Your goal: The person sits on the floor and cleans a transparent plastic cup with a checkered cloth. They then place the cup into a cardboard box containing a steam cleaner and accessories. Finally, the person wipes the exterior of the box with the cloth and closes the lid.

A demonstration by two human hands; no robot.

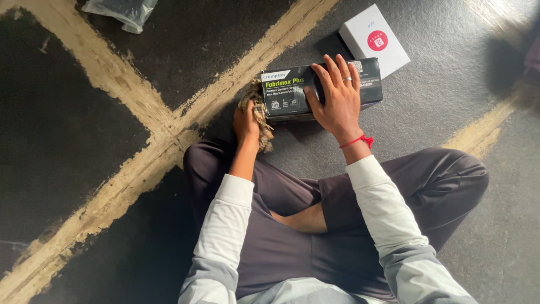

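dark floor bears black box, white box, plastic bag.

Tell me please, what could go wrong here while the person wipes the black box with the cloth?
1. The right hand only lies flat on the black box, so a push from the cloth in the left hand might make it slide on the floor.
2. The white box lies close behind; a sliding black box might bump it.
3. The cloth hangs near the floor and could gather dirt.
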